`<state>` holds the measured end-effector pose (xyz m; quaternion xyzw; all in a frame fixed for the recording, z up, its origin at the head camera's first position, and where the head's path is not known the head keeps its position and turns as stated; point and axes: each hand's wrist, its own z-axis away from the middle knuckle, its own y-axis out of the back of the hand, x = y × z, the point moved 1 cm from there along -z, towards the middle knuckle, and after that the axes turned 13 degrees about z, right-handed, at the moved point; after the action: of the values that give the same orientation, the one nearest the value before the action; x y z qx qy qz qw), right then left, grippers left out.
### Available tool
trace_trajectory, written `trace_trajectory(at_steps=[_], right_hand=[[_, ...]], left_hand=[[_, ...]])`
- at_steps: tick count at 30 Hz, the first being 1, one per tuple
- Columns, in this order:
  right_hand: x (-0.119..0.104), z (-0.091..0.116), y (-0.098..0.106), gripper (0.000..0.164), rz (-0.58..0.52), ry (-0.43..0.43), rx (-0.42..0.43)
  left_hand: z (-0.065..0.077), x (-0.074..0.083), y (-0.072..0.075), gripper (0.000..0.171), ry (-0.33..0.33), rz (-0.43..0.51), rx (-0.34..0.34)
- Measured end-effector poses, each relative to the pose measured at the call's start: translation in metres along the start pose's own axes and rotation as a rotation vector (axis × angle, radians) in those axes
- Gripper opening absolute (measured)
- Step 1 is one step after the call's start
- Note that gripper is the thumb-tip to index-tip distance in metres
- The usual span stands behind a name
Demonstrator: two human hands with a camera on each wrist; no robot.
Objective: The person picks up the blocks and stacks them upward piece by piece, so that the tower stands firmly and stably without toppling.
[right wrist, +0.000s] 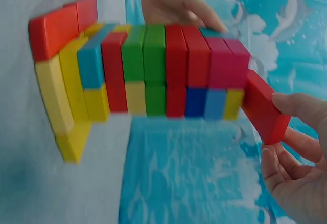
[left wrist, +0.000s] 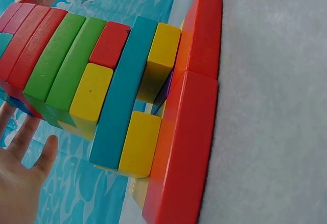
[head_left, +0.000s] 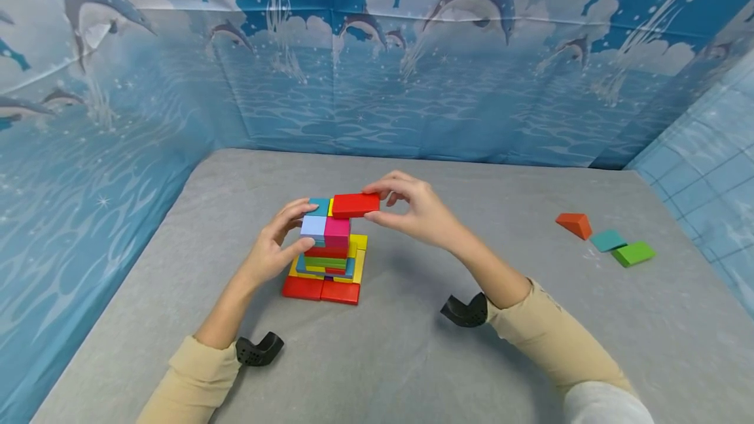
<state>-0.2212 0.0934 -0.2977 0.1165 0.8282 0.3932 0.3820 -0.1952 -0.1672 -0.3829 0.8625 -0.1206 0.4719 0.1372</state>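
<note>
A tower of colourful wooden blocks (head_left: 327, 249) rises from a wider base of red blocks (left wrist: 182, 132) and yellow ones. My right hand (head_left: 415, 207) pinches a red block (head_left: 356, 205) between thumb and fingers, at the upper right of the tower. In the right wrist view, this red block (right wrist: 265, 109) meets the tower's top end at a slant. Beside the tower's upper left is my left hand (head_left: 283, 241), its thumb and fingers extended against the upper blocks. Spread fingers (left wrist: 21, 141) show behind the tower in the left wrist view; their tips are partly hidden.
Off to the right on the grey cloth (head_left: 471, 371) lie an orange block (head_left: 574, 224), a teal block (head_left: 608, 240) and a green block (head_left: 633, 254). A dolphin-print curtain (head_left: 377, 103) bounds the back and left side. Each wrist carries a black mount (head_left: 259, 349).
</note>
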Motion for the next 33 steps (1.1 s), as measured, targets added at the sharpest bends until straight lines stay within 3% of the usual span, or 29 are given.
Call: trace_trajectory(at_steps=[13,25,29,33], right_hand=[[-0.012,-0.02,-0.029,0.038,0.017,0.005,0.011],[-0.009,-0.018,-0.027,0.041,-0.033,0.0,-0.018],[0.012,-0.006,-0.011,0.042,-0.097,-0.038,0.013],[0.057,0.027,0.02,0.04,-0.071,-0.08,0.088]], left_hand=[[-0.004,0.005,-0.001,0.074,0.051,0.003,0.011],[-0.002,0.004,0.0,0.066,0.04,-0.001,-0.006],[-0.003,0.017,-0.005,0.067,0.051,-0.01,0.009],[-0.006,0.033,-0.012,0.067,0.066,-0.016,0.015]])
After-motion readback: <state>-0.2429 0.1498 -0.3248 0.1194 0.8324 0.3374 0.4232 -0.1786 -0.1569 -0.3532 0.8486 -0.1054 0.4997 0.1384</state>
